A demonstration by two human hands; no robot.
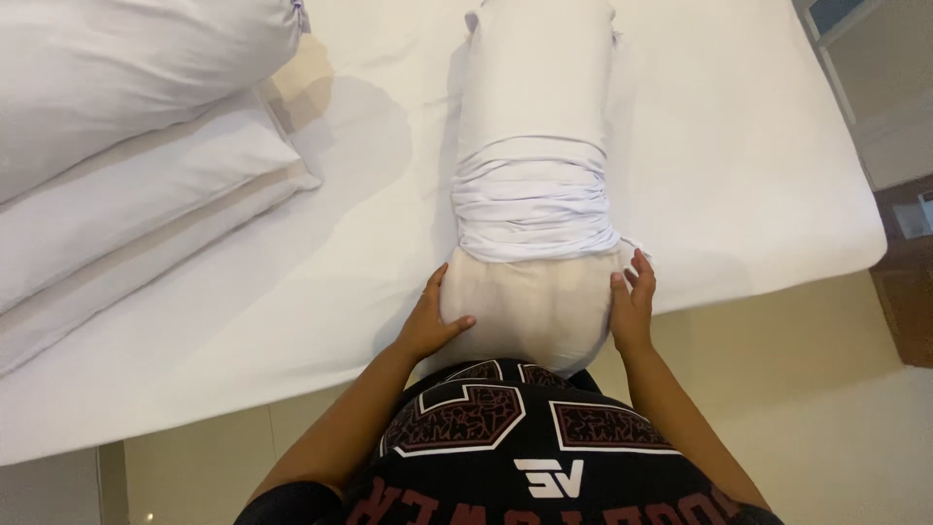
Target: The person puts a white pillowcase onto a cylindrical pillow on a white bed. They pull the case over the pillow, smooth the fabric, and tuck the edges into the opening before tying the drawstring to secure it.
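Note:
A long bolster pillow [525,301] lies lengthwise on the bed, its cream near end bare and pressed against my body. A white pillowcase [536,126] covers its far part and is bunched in folds around the middle. My left hand [431,319] grips the left side of the bare end, thumb on top. Against the right side of that end rests my right hand [633,303], fingers spread upward toward the bunched edge of the case.
The bed's white fitted sheet [739,165] spreads under the bolster. White pillows [126,58] and a folded white duvet [136,224] are stacked at the left. Cream floor tiles [807,389] lie below the bed's edge, and wooden furniture [909,272] stands at the right.

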